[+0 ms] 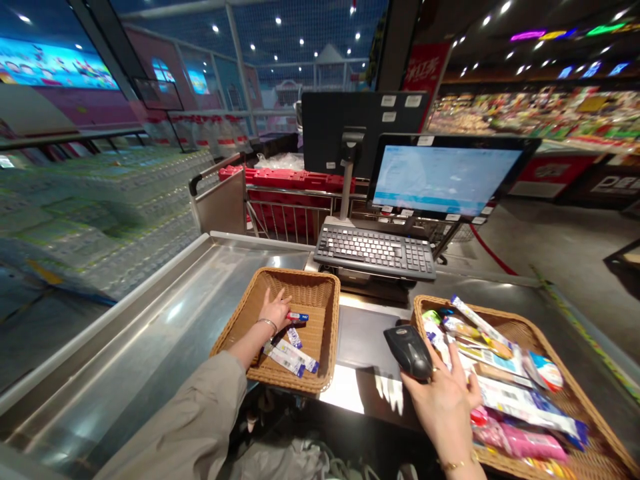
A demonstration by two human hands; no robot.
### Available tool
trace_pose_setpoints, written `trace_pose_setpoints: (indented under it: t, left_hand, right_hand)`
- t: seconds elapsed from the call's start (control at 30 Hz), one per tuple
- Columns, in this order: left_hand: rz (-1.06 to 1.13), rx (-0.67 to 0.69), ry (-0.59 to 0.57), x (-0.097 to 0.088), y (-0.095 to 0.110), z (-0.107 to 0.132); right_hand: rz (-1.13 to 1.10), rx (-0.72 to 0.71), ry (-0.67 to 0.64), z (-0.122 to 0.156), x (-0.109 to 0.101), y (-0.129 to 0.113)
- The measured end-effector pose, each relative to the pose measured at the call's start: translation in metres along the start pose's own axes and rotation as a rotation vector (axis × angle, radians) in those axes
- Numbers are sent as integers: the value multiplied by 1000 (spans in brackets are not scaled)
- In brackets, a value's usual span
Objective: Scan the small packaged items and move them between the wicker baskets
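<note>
My left hand (275, 310) rests inside a woven wicker basket (300, 275), fingers spread just beside a small red-and-white packet (298, 317). Several slim white-and-blue stick packets (285, 357) lie on the basket floor near my wrist. My right hand (443, 410) grips a black handheld barcode scanner (407, 351) above the counter. Right behind that hand stands a second wicker basket (595, 427), heaped with several wrapped snack packs (525, 407) in white, blue and pink. The scanner's front end points down and away from me.
A stainless steel checkout counter (125, 333) runs beneath both baskets. Ahead stand a black keyboard (375, 252) and a lit monitor (445, 177). Behind them are a metal cart with a red rim (285, 179) and a customer-facing screen. Store shelves fill the far right.
</note>
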State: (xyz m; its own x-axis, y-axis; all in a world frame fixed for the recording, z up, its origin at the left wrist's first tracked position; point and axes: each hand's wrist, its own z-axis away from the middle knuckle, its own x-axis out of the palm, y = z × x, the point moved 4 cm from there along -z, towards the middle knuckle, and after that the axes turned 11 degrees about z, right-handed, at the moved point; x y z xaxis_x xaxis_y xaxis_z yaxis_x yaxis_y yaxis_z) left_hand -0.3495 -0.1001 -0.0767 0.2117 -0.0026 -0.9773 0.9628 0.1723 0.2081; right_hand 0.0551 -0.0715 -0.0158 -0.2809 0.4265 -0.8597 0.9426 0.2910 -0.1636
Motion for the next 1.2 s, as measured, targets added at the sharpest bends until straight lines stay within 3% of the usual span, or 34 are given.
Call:
trace_pose_setpoints:
  t: [0.23,0.43,0.67,1.2]
  left_hand:
    - [24,60,111,-25,25,0]
    - [76,119,230,-44,46,4]
    - [115,155,345,-56,57,8]
    - [111,135,489,-77,79,8]
  right_hand:
    - [-7,-7,39,-2,-2,-1]
    - [-9,-1,-4,-4,3,2]
    - [0,-17,50,-5,0,0]
    - [-10,5,84,-14,-12,-5]
